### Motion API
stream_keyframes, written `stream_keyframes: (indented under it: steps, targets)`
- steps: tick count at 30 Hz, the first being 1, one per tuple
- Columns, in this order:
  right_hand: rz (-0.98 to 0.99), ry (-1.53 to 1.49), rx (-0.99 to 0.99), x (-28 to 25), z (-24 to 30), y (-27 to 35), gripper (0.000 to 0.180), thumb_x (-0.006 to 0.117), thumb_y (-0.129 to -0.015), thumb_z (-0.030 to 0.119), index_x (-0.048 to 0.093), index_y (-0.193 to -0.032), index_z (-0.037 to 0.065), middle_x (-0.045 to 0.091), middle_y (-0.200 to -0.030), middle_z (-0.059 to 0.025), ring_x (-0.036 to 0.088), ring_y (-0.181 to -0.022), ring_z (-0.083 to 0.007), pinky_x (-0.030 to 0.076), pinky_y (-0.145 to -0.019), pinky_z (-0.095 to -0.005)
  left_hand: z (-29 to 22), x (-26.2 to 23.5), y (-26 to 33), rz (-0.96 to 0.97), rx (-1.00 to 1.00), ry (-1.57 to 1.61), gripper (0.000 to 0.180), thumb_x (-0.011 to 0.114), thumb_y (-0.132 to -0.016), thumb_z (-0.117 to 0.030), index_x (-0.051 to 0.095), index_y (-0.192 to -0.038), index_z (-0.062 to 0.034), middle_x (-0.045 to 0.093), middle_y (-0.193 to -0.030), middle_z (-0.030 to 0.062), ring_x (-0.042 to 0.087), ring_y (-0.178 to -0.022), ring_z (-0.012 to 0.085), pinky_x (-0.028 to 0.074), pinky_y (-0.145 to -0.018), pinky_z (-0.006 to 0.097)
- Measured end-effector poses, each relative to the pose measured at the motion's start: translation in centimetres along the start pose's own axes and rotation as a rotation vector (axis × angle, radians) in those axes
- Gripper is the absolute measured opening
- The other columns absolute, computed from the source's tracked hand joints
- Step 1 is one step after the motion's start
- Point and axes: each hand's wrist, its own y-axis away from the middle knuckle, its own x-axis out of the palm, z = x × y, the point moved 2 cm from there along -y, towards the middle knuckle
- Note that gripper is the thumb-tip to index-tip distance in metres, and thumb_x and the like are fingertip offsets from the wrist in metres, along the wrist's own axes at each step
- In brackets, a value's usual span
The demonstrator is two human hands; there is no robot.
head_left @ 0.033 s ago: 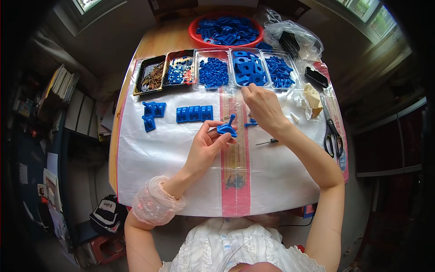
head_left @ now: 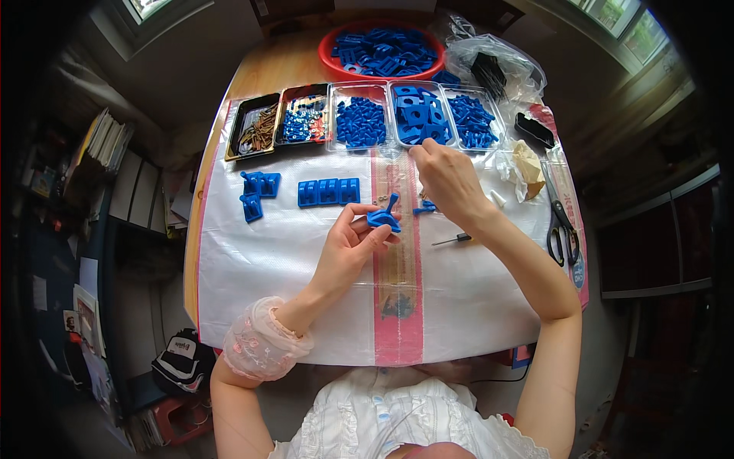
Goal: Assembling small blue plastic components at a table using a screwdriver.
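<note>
My left hand (head_left: 353, 241) grips a blue plastic piece (head_left: 382, 219) with a thin stem sticking up from it, above the white sheet. My right hand (head_left: 449, 177) is at the front edge of a clear tray of blue plates (head_left: 420, 115). Its fingers are pinched together, and whatever lies between them is hidden. Below that hand, a small blue part (head_left: 424, 207) rests on the sheet, with a screwdriver (head_left: 453, 239) nearer to me. To the left stand a row of blue assembled pieces (head_left: 328, 192) and a looser group of blue pieces (head_left: 258, 193).
Along the back are trays of brown screws (head_left: 258, 130), small metal and coloured bits (head_left: 304, 121), small blue parts (head_left: 360, 122) and blue stems (head_left: 472, 121). Behind them sits a red basin (head_left: 330, 67) of blue parts. Scissors (head_left: 562, 229) and crumpled paper (head_left: 526, 168) lie at the right.
My right hand has shifted very slightly toward me. My left hand keeps the blue piece in the same place.
</note>
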Motion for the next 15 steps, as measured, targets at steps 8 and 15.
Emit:
stream_keyframes:
  steps: [8,15]
  targets:
    - [-0.175,-0.873,0.081,-6.0,3.3,5.3,0.014,0.078,-0.084,-0.003,0.075,-0.098,-0.001,0.075,-0.091,-0.0116,0.075,-0.079,-0.0205,0.060,-0.067,-0.0284,0.0,0.3,-0.1,-0.021,0.013,0.014,0.036,0.068,-0.102,-0.017,0.047,-0.126,-0.0020,0.070,-0.124,0.0155,0.072,-0.102,0.0192,0.056,-0.083,0.027]
    - [-0.281,-0.820,-0.050,-3.8,4.6,6.1,0.016,0.078,-0.083,-0.003,0.074,-0.098,0.001,0.074,-0.092,-0.0111,0.074,-0.078,-0.0234,0.059,-0.064,-0.0315,-0.2,0.6,0.1,-0.002,0.048,-0.067,0.034,0.068,-0.102,-0.015,0.047,-0.125,-0.0024,0.070,-0.120,0.0140,0.072,-0.102,0.0185,0.056,-0.082,0.025]
